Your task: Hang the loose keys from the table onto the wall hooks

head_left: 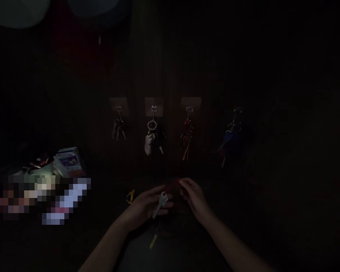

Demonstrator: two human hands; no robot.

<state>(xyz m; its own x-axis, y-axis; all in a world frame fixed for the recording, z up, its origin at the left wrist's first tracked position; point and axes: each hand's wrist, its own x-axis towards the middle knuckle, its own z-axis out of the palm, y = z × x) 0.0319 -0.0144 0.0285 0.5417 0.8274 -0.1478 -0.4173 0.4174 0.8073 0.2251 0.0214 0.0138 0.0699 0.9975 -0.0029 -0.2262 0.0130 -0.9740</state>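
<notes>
Barely lit: silver key (160,204) clamped in left hand (143,207), red cord (173,185) pinched by right hand (194,198), hands held close; key could be dropped if grip slackened.

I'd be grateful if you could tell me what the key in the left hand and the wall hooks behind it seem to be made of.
The key in the left hand looks like pale, silvery metal, probably plated, judging by its light sheen. The wall hooks also look metallic, with a dull gleam, though the dim light leaves their finish uncertain.
</notes>
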